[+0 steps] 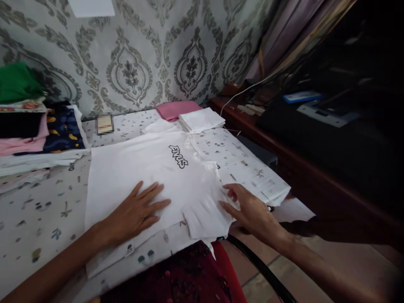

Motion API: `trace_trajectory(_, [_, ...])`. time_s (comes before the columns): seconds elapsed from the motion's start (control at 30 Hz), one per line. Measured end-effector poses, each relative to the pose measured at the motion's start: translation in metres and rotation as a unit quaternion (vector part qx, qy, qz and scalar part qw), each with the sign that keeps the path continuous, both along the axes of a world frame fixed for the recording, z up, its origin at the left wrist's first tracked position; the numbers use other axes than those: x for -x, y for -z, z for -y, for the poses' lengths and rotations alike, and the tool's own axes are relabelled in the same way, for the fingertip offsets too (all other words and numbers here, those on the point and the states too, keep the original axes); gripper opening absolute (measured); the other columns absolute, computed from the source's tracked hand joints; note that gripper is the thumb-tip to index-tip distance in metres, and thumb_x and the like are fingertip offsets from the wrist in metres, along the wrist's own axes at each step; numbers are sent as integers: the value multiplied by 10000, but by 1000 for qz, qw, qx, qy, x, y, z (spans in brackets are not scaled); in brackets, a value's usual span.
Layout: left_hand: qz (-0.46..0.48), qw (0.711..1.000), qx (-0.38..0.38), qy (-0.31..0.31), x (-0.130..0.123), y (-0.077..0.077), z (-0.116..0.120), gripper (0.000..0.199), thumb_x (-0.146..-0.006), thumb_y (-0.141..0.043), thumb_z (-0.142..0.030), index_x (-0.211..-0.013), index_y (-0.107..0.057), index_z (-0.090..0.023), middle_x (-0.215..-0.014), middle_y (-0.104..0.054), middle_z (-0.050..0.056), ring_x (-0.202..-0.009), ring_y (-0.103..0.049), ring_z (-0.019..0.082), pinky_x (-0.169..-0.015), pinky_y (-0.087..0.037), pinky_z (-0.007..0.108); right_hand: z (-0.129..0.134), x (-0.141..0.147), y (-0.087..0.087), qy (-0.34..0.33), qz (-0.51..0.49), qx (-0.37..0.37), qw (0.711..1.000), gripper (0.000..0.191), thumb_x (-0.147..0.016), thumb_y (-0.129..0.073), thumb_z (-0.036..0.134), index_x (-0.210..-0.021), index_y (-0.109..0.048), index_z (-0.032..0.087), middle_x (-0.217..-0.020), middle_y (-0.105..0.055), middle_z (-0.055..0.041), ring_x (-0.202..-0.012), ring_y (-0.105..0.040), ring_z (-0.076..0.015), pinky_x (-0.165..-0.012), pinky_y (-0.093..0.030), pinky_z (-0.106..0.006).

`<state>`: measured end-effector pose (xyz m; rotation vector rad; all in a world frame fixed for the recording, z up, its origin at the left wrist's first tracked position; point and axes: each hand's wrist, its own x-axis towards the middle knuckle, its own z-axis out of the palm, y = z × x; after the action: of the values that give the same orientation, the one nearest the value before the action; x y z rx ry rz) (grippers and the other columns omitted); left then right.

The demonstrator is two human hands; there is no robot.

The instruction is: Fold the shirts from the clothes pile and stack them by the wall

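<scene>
A white T-shirt with dark "EIVUS" lettering lies spread on the bed, its collar side toward the right. My left hand rests flat on the shirt's body, fingers spread. At the near sleeve, my right hand touches the fabric near the shoulder. Its thumb and forefinger are apart and its other fingers are curled, partly hidden. Creases run through the cloth around this sleeve. The far sleeve lies toward the wall.
Folded clothes are piled at the left. A folded white cloth and a pink one lie by the patterned wall. A small blurred box stands nearby. A dark wooden desk with a cable borders the right side.
</scene>
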<state>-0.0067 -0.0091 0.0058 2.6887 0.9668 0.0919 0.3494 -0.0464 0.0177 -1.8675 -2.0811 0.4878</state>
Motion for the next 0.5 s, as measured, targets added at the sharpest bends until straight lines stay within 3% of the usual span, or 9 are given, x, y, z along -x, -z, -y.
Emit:
trace_trajectory(0.1, [-3, 1000, 0, 17, 0, 0, 3, 500, -1008, -409, -446, -1499, -313, -462, -1648, -186, -6, -1494, -255, 305, -1208, -145, 651, -2, -2, 11, 17, 39, -44, 998, 250, -827, -603, 408, -976, -589, 207, -979, -641, -96, -917, -628, -273, -837, -501, -426])
trace_trajectory(0.2, [-7, 999, 3, 32, -1, -4, 3, 504, -1000, -416, -458, -1495, -316, -468, -1645, -185, 1, -1488, -271, 312, -1203, -163, 662, -5, 1, 8, 13, 14, -38, 999, 142, -819, -546, 352, -758, -538, 224, -836, -615, -65, -791, -599, -234, -760, -485, -393])
trace_trajectory(0.33, [-8, 998, -2, 59, -5, -11, -6, 468, -1005, -401, -467, -1468, -398, -398, -1625, -260, 34, -1479, -296, 299, -1208, -176, 637, -8, 1, -8, 54, -136, 49, 988, 238, -815, -500, 418, -677, -449, 231, -624, -523, 7, -583, -499, -153, -559, -401, -285])
trace_trajectory(0.43, [-6, 997, -15, 69, -20, -13, -21, 475, -1025, -352, -454, -1487, -379, -352, -1611, -303, 45, -1493, -268, 258, -1227, -148, 589, -7, -4, -12, 107, -270, 134, 948, 284, -774, -535, 494, -709, -428, 239, -533, -424, 70, -467, -396, -107, -451, -297, -230])
trace_trajectory(0.5, [5, 998, -18, 66, -36, -11, -35, 486, -1034, -312, -453, -1501, -363, -329, -1613, -295, 56, -1503, -239, 236, -1235, -133, 556, -4, -9, -7, 129, -309, 176, 926, 275, -757, -548, 493, -738, -432, 245, -497, -400, 95, -406, -350, -92, -418, -262, -219])
